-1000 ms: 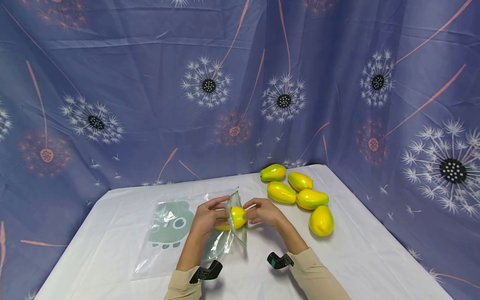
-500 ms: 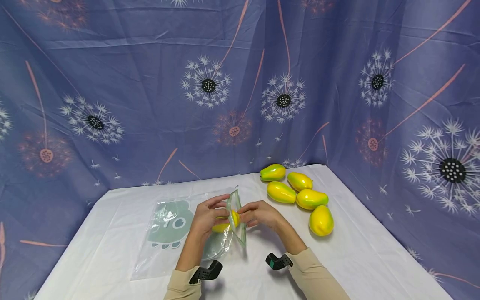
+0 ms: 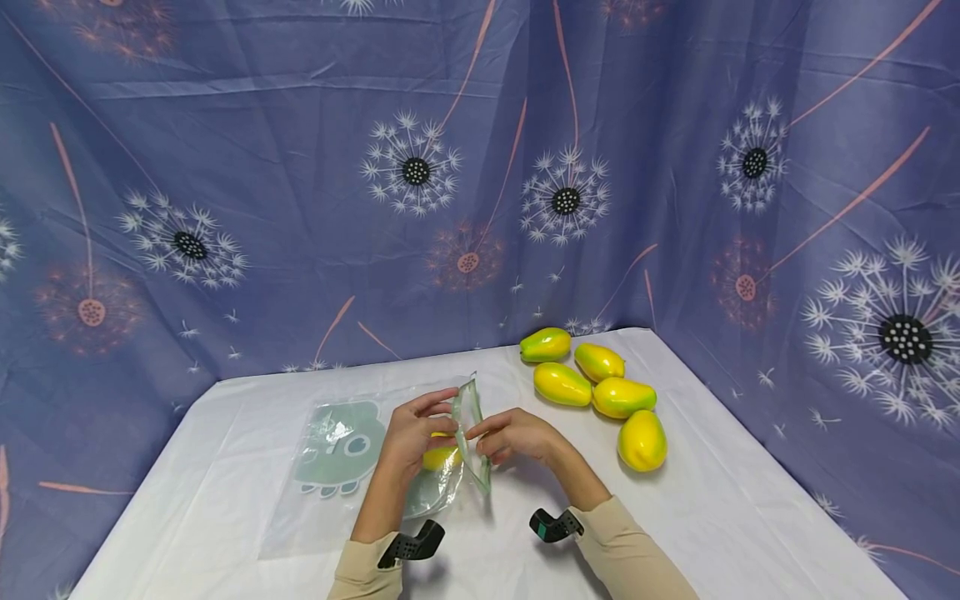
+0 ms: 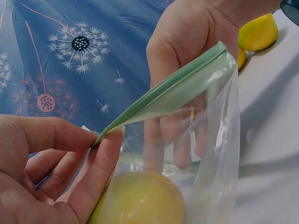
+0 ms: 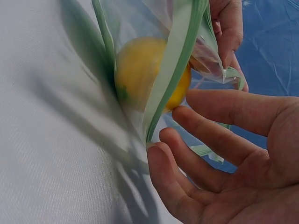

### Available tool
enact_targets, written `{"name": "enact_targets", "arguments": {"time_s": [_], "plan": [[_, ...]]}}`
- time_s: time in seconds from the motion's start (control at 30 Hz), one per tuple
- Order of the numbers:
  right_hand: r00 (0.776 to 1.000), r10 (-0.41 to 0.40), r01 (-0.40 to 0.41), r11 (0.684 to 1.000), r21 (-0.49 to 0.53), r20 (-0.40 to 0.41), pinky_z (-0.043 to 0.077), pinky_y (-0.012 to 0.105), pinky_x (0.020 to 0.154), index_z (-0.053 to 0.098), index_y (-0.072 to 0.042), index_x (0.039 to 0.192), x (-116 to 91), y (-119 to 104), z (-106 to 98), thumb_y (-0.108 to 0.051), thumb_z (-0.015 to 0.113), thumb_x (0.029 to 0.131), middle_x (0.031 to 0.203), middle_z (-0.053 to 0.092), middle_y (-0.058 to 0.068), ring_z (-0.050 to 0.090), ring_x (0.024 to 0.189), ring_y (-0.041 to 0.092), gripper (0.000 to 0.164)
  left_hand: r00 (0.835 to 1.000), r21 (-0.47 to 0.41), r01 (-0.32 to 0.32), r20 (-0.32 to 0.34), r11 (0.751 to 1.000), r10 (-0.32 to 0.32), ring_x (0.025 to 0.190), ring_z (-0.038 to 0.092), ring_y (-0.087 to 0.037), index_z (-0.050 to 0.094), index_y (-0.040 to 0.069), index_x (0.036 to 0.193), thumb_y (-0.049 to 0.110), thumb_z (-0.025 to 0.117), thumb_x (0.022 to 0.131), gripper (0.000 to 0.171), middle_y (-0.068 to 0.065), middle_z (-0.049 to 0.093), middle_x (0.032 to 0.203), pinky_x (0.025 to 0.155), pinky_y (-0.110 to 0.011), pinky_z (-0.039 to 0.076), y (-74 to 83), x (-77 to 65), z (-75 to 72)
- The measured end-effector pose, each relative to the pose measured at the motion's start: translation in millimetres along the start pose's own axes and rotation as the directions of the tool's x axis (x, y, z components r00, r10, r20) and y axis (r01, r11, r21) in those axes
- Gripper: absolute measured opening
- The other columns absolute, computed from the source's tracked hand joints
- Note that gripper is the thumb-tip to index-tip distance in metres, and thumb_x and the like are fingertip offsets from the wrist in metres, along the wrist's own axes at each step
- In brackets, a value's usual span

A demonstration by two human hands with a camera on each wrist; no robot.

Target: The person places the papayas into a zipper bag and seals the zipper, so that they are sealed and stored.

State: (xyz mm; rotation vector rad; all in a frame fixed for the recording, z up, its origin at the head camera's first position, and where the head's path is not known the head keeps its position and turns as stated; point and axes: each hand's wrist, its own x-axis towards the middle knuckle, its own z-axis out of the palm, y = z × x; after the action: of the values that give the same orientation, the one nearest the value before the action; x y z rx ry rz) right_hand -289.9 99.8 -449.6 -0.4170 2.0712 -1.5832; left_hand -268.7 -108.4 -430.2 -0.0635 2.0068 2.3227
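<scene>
A clear zip bag (image 3: 337, 458) with a green cartoon face lies on the table, its green-edged mouth raised and parted toward the right. My left hand (image 3: 411, 437) pinches that green rim (image 4: 154, 95) between thumb and finger. Inside the bag, behind the clear film, is a yellow papaya (image 4: 145, 198), partly hidden by my left hand in the head view. At the mouth is my right hand (image 3: 517, 435), holding nothing, its fingers (image 5: 205, 135) loosely bent and spread beside the rim. In the right wrist view the papaya (image 5: 140, 70) sits just beyond these fingertips.
Several more yellow-green papayas (image 3: 562, 385) lie grouped at the back right of the white-covered table (image 3: 225, 467); the nearest papaya (image 3: 642, 442) is right of my right hand. A blue dandelion-print curtain (image 3: 300, 208) hangs behind the table and along its right side.
The papaya has slid left through the mouth, deeper into the bag. My right hand followed it to the rim and let go of it. My left hand keeps its pinch on the rim.
</scene>
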Motion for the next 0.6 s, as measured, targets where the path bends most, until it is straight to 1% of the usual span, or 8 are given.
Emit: {"name": "enact_targets", "arguments": {"time_s": [0.03, 0.07, 0.2, 0.27, 0.4, 0.5, 0.6], "plan": [[1.000, 0.001, -0.001, 1.000, 0.002, -0.002, 0.060, 0.040, 0.082, 0.072, 0.001, 0.122, 0, 0, 0, -0.011, 0.072, 0.083, 0.089, 0.073, 0.001, 0.063, 0.082, 0.017, 0.041, 1.000, 0.003, 0.000, -0.002, 1.000, 0.000, 0.070, 0.063, -0.017, 0.068, 0.001, 0.129, -0.012, 0.070, 0.079, 0.052, -0.009, 0.066, 0.098, 0.062, -0.033, 0.062, -0.1, 0.1, -0.1], [1.000, 0.001, -0.001, 1.000, 0.004, -0.005, 0.060, 0.040, 0.082, 0.072, 0.000, 0.122, 0, 0, 0, -0.011, 0.072, 0.083, 0.092, 0.073, 0.004, 0.063, 0.082, 0.018, 0.041, 1.000, 0.006, -0.002, -0.003, 1.000, 0.002, 0.070, 0.063, -0.017, 0.068, 0.001, 0.129, -0.011, 0.071, 0.079, 0.052, -0.008, 0.066, 0.098, 0.062, -0.033, 0.062, -0.1, 0.1, -0.2], [1.000, 0.003, -0.003, 1.000, 0.004, -0.023, 0.060, 0.041, 0.085, 0.072, -0.001, 0.124, -1, 0, -4, -0.012, 0.072, 0.085, 0.112, 0.073, 0.018, 0.066, 0.089, 0.018, 0.040, 1.000, 0.020, -0.002, -0.006, 1.000, 0.002, 0.070, 0.064, -0.017, 0.069, 0.002, 0.129, -0.010, 0.072, 0.079, 0.052, -0.007, 0.066, 0.097, 0.061, -0.032, 0.062, -0.3, -0.4, -0.7], [1.000, -0.003, 0.004, 1.000, 0.010, -0.030, 0.060, 0.042, 0.086, 0.071, -0.002, 0.125, -3, -2, -7, -0.012, 0.071, 0.086, 0.120, 0.070, 0.022, 0.068, 0.093, 0.020, 0.041, 1.000, 0.022, 0.000, -0.006, 1.000, 0.000, 0.070, 0.064, -0.017, 0.070, 0.003, 0.128, -0.010, 0.072, 0.079, 0.051, -0.008, 0.066, 0.096, 0.061, -0.032, 0.062, -0.1, -0.6, -1.0], [0.998, -0.010, 0.011, 1.000, 0.017, -0.055, 0.060, 0.044, 0.089, 0.068, -0.001, 0.128, -8, -6, -16, -0.013, 0.072, 0.088, 0.118, 0.071, 0.023, 0.070, 0.100, 0.027, 0.042, 1.000, 0.022, -0.002, -0.002, 1.000, 0.002, 0.070, 0.065, -0.017, 0.070, 0.003, 0.127, -0.011, 0.072, 0.078, 0.051, -0.009, 0.067, 0.096, 0.060, -0.031, 0.061, -0.3, -0.5, -1.1], [0.997, -0.013, 0.013, 1.000, 0.008, -0.076, 0.059, 0.045, 0.090, 0.066, 0.000, 0.131, -14, -11, -23, -0.015, 0.071, 0.089, 0.118, 0.070, 0.025, 0.068, 0.107, 0.033, 0.044, 1.000, 0.022, -0.002, 0.008, 1.000, 0.002, 0.070, 0.064, -0.017, 0.070, 0.002, 0.126, -0.012, 0.071, 0.078, 0.051, -0.010, 0.065, 0.097, 0.059, -0.031, 0.061, -0.4, 0.0, -0.6], [0.995, -0.022, 0.021, 1.000, -0.004, -0.098, 0.059, 0.044, 0.092, 0.064, 0.000, 0.133, -19, -16, -30, -0.016, 0.070, 0.090, 0.117, 0.069, 0.024, 0.066, 0.111, 0.036, 0.046, 1.000, 0.020, 0.004, 0.015, 1.000, -0.005, 0.069, 0.063, -0.016, 0.071, 0.002, 0.125, -0.013, 0.071, 0.078, 0.050, -0.010, 0.063, 0.097, 0.059, -0.030, 0.061, -1.2, 0.3, -0.7]]}}
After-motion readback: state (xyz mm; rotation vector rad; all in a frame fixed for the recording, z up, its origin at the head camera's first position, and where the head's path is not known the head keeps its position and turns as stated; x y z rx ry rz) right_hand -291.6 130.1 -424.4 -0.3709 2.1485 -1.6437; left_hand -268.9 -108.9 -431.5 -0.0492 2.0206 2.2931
